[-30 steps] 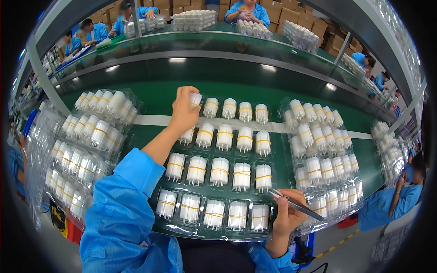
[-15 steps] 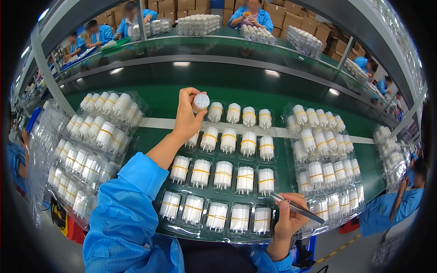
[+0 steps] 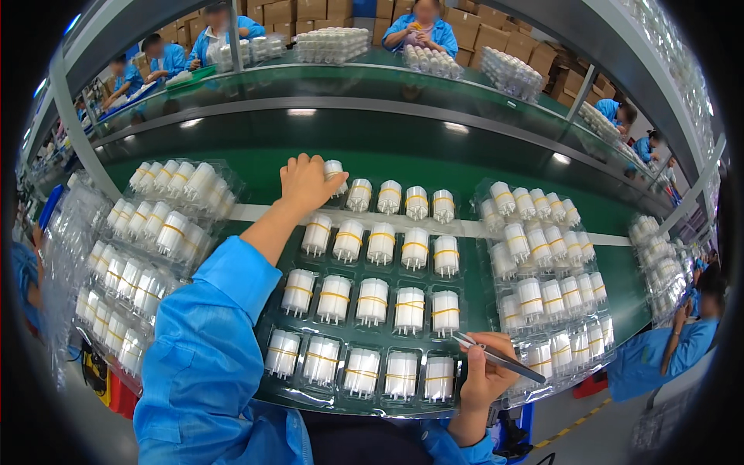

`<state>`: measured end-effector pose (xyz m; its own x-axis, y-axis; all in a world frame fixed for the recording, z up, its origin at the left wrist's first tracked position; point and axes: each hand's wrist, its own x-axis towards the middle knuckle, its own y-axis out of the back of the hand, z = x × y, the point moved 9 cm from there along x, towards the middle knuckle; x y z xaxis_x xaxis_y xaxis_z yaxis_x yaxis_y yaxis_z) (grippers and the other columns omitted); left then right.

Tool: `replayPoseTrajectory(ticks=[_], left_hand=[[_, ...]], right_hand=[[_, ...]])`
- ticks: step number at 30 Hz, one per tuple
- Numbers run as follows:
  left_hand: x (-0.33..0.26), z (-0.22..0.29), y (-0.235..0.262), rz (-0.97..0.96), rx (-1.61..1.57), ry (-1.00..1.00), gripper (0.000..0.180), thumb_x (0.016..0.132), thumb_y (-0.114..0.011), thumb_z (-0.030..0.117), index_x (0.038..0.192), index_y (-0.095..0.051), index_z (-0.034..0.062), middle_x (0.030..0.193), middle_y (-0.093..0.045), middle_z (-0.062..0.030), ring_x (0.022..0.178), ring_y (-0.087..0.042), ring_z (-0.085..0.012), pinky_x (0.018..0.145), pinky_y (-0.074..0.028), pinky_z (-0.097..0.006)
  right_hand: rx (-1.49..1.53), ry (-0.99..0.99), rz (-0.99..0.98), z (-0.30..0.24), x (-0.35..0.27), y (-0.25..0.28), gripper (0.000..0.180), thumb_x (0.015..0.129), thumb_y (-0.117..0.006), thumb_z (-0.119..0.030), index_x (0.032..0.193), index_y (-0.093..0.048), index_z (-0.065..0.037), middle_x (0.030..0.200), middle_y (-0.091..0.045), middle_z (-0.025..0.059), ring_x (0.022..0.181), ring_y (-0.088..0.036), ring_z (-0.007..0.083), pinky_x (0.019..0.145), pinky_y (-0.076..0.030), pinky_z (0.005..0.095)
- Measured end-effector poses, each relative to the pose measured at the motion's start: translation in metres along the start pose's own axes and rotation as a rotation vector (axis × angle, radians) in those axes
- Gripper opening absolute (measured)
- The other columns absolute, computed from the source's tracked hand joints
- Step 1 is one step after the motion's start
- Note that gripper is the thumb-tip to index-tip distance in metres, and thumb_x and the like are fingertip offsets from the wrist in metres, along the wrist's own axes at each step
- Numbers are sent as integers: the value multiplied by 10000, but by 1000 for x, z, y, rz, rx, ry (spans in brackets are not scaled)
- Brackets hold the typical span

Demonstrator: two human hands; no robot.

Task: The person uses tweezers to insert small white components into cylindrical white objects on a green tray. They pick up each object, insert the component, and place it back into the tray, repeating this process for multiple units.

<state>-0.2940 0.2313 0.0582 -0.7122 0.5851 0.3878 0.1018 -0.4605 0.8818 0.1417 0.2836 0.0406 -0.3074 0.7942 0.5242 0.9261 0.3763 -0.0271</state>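
Observation:
My left hand is at the far left corner of the middle clear plastic tray, fingers closed round a white banded part. Most of that part is behind the fingers, and I cannot tell whether it rests in its pocket. Rows of similar white parts fill the tray, each with a yellow band, many showing metal pins at the near end. At the tray's right front, my right hand grips metal tweezers, their tips pointing left beside a part in the second row from the front.
Filled trays stand in overlapping rows at left and right on the green bench. Clear plastic packaging hangs at far left. A grey frame post rises there. Co-workers in blue sit across the bench.
My left hand has turned the white part from end-on to banded side showing and brought it to the tray's far left corner. My right hand keeps the tweezers in nearly the same place.

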Motion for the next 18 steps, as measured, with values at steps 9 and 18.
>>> replayPoseTrajectory(ticks=[9,18], left_hand=[[1,16,-20,-281,17,14,609,835,-634,526,1245,-624,75,1280,-560,-155,1218,-498,-311,1009,-329,-497],[-24,65,-2,-213,-186,-408,405,849,-700,244,1186,-513,120,1218,-561,-131,1218,-485,-318,1053,-280,-502]], right_hand=[[-7,-19,26,2,0,4,157,833,-723,-81,928,-669,32,885,-669,142,797,-619,192,707,-483,277],[37,-4,-1,-2,1,-3,125,851,-676,-43,944,-658,40,897,-653,149,759,-618,171,675,-490,250]])
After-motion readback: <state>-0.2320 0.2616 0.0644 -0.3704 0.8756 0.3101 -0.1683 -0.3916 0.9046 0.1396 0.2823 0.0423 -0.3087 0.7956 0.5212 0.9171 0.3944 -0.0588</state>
